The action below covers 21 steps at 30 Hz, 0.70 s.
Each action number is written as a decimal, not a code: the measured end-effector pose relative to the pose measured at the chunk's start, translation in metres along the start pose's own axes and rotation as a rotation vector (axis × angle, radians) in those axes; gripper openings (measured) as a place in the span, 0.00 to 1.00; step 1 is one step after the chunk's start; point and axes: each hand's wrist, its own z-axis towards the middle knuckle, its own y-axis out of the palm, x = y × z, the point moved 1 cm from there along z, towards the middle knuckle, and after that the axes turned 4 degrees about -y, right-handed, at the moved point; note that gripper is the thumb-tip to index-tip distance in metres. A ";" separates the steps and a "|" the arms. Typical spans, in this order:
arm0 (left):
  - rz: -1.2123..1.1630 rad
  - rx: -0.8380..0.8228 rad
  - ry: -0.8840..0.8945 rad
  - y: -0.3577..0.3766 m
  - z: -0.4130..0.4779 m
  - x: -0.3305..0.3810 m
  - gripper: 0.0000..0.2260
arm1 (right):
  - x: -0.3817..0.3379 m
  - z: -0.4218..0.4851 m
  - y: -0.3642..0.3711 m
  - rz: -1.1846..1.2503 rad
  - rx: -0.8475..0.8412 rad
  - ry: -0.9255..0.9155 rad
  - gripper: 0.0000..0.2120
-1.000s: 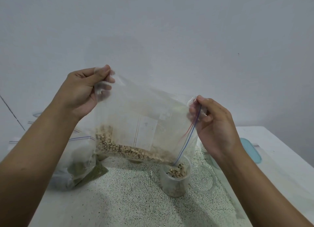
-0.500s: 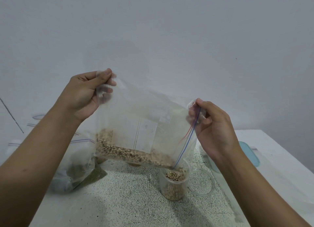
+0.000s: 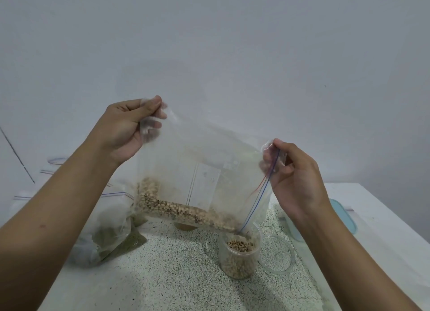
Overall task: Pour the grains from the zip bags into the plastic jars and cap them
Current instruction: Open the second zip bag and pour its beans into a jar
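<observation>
The person holds the zip bag (image 3: 204, 171) in the air above the desk (image 3: 162, 275), stretched between both hands. The left hand (image 3: 123, 129) pinches the upper corner at the closed end. The right hand (image 3: 295, 178) pinches the top of the zip strip, with the fingers curled on the plastic.

The left hand is clearly higher than the right, so the long axis of the bag slopes down from left to right. The zip edge, with its blue and red lines, runs from the right hand down to the lowest corner. This corner hangs at the open mouth of the jar (image 3: 239, 255); I cannot tell if it touches the rim. The grains (image 3: 176, 210) lie in a band along the bottom edge, thicker at the left. The jar stands upright on the desk, below the right hand and a little to its left, and looks more than half full.

In my judgement the pour is about halfway. The next move turns on this slope. The left hand must lift more so the band slides to the low corner, while the right hand, which is nearer to the jar, holds the mouth over it. If the corner moves aside, grains will fall on the desk.
</observation>
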 end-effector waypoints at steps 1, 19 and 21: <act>-0.005 -0.001 -0.001 0.000 0.001 0.000 0.07 | 0.000 0.000 0.001 -0.004 -0.001 -0.001 0.06; 0.046 0.008 0.021 -0.006 0.004 0.014 0.07 | 0.000 0.001 0.014 0.007 0.007 0.008 0.13; 0.044 0.007 0.020 -0.007 0.005 0.014 0.07 | 0.000 0.001 0.015 0.008 0.006 0.007 0.12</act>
